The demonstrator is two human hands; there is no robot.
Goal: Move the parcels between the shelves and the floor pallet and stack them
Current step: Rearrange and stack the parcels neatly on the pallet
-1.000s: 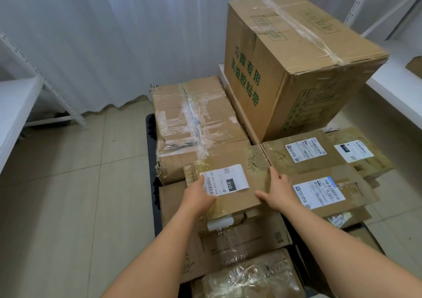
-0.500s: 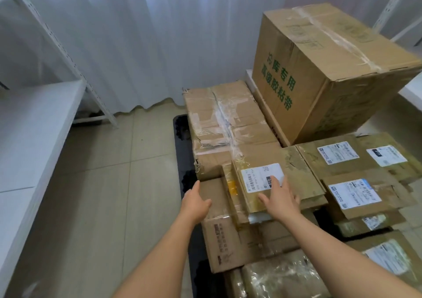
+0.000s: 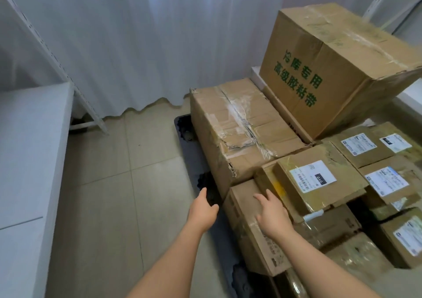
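A dark plastic floor pallet lies on pale floor tiles, carrying taped brown cardboard parcels; a white shelf board sits at nine o'clock.

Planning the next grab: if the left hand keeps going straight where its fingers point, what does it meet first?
Probably the black pallet, at the foot of the big taped box; the left hand points there, though depth is unclear.

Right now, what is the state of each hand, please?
Left hand: open, empty, beside the brown parcel.
Right hand: open, holding nothing, over that parcel's top.
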